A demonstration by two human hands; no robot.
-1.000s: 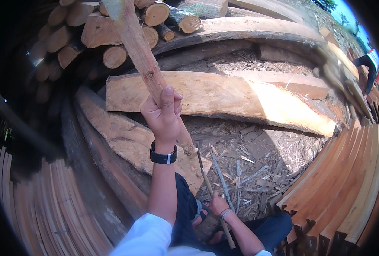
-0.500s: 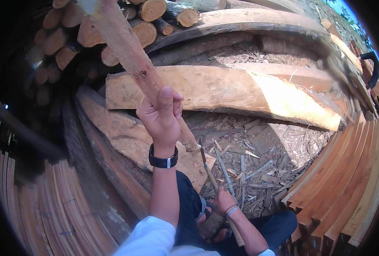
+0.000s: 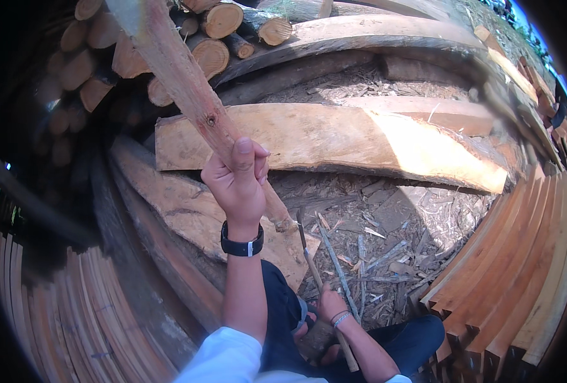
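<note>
A long, rough wooden board (image 3: 194,92) with a dark knot slants up and away to the left. My left hand (image 3: 237,185) is closed round its lower part, thumb up, a dark watch on the wrist. In my right hand (image 3: 333,304), lower right, is a long-handled tool (image 3: 313,263) with a pale wooden stick handle and a narrow dark metal head. The metal end stands beside the board's lower end; I cannot tell if they touch. How the head is shaped is not clear.
A wide slab (image 3: 283,137) lies across the middle, with another slab (image 3: 181,210) below left. Cut logs (image 3: 223,20) are piled at far left. Sawn planks are stacked right (image 3: 507,268) and left (image 3: 98,306). Bark and chips (image 3: 385,223) litter the ground. Another person's arm (image 3: 561,108) shows far right.
The board and my left hand sit slightly farther left, and the right hand with its tool has shifted slightly left too. Both grips look the same. The other person's arm has moved.
</note>
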